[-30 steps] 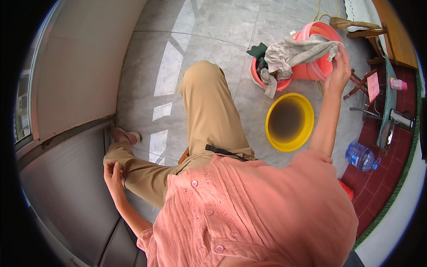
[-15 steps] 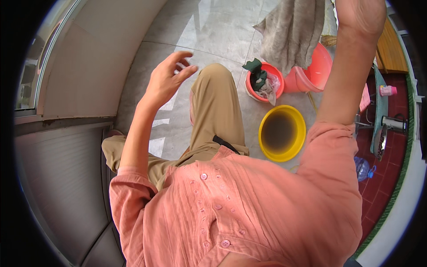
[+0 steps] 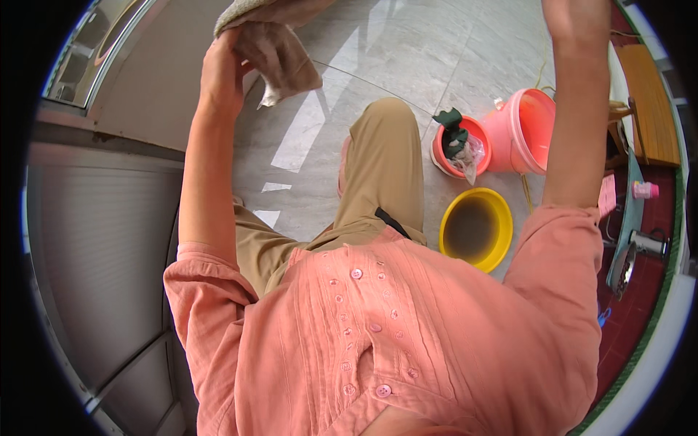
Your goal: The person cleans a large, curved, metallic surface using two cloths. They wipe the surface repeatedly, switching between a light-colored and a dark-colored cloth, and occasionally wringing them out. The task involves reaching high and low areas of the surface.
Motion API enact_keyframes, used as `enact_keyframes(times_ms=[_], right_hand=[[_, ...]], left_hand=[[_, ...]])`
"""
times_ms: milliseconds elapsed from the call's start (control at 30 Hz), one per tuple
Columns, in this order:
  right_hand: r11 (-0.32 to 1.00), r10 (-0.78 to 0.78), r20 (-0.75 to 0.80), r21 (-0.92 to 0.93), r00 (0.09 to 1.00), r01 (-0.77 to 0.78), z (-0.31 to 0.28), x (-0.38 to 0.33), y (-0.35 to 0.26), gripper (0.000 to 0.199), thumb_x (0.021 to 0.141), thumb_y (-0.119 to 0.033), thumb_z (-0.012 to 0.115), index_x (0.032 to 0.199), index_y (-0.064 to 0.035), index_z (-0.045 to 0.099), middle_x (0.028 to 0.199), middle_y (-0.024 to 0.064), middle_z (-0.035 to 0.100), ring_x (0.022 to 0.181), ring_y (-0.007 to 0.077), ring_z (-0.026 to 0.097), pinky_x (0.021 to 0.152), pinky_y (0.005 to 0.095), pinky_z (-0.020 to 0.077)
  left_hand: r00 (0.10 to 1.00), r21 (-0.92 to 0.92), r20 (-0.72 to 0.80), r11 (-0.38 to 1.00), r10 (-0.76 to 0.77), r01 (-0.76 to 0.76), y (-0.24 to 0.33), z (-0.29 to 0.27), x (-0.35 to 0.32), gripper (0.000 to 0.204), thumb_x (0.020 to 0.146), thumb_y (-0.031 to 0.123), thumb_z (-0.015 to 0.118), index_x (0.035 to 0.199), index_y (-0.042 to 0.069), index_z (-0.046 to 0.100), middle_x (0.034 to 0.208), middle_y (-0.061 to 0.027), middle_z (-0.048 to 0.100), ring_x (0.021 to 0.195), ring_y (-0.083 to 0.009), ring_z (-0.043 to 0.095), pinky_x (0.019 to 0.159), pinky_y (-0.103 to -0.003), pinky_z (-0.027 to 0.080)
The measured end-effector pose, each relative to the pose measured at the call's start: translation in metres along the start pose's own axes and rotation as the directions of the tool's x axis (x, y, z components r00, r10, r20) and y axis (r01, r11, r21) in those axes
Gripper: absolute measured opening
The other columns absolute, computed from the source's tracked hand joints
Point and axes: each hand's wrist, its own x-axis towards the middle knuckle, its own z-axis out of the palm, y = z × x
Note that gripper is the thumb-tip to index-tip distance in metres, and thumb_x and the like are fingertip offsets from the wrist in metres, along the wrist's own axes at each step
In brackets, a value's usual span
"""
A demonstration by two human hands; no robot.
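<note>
A grey, damp-looking cloth [image 3: 280,62] hangs from my left hand [image 3: 224,76], raised at the upper left. My left fingers are closed round it, partly hidden behind its folds. One end of the cloth dangles over the floor, and its upper part runs out of the picture at the top. My right hand [image 3: 578,18] is lifted at the upper right. Only its wrist and lower part show; the fingers lie beyond the upper edge, so what they hold is out of sight.
A yellow basin [image 3: 502,247] of murky water stands on the grey tiled floor [image 3: 349,83]. Beside it are a small red bin [image 3: 438,161] with green cloth and plastic, and a larger pink bucket [image 3: 502,138]. Grey panels [image 3: 102,240] line the left; wooden furniture [image 3: 647,102] stands right.
My left hand has risen up and left, going from empty to gripping the cloth. The cloth has shifted from beside my right arm to the upper left. The right hand has moved slightly upward.
</note>
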Motion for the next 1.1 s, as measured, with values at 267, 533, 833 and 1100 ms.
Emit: enact_keyframes(times_ms=[267, 533, 833, 1100], right_hand=[[0.68, 0.733, 0.267, -0.298, 0.626, -0.669, 0.081, -0.152, 0.121, 0.033, 0.093, -0.023, 0.067, 0.119, -0.0023, 0.068, 0.113, 0.0043, 0.067, 0.108, 0.0142, 0.058, 0.097, 0.0292, 0.0439], [0.358, 0.71, 0.517, 0.32, 0.478, -0.877, 0.256, -0.207, 0.133, 0.056, 0.09, -0.027, 0.074, 0.14, -0.0118, 0.052, 0.133, 0.0043, 0.058, 0.127, 0.02, 0.052, 0.105, 0.037, 0.0442], [0.424, 0.713, 0.412, 0.39, 0.567, -0.817, 0.323, -0.154, 0.216, 0.038, 0.098, -0.013, 0.06, 0.135, -0.0063, 0.055, 0.133, 0.0068, 0.059, 0.122, 0.0214, 0.057, 0.106, 0.0389, 0.0467], [0.651, 0.647, 0.213, 0.345, 0.732, -0.676, 0.412, 0.029, 0.323, 0.03, 0.098, -0.012, 0.059, 0.127, -0.0065, 0.061, 0.124, 0.0067, 0.064, 0.113, 0.0207, 0.061, 0.094, 0.0383, 0.0509]], left_hand=[[0.997, -0.486, -0.032, 0.873, -0.071, 0.047, 0.022, -0.099, -0.051, 0.054, 0.104, 0.044, 0.04, 0.134, 0.001, 0.053, 0.134, -0.0139, 0.059, 0.123, -0.0301, 0.055, 0.109, -0.042, 0.042], [0.992, -0.688, 0.082, 0.715, -0.098, 0.127, -0.01, -0.102, -0.121, 0.052, 0.106, 0.04, 0.036, 0.139, 0.002, 0.05, 0.14, -0.0128, 0.055, 0.129, -0.028, 0.053, 0.112, -0.041, 0.04], [0.955, -0.181, -0.282, 0.982, -0.096, 0.045, -0.022, -0.225, -0.1, 0.05, 0.084, 0.004, 0.052, 0.134, 0.006, 0.054, 0.127, -0.0085, 0.061, 0.118, -0.0181, 0.059, 0.094, -0.029, 0.048], [0.764, -0.424, -0.55, 0.901, -0.336, 0.091, -0.094, -0.299, -0.055, 0.029, 0.095, 0.014, 0.056, 0.122, 0.005, 0.057, 0.109, -0.0075, 0.068, 0.095, -0.0154, 0.067, 0.081, -0.029, 0.052]])
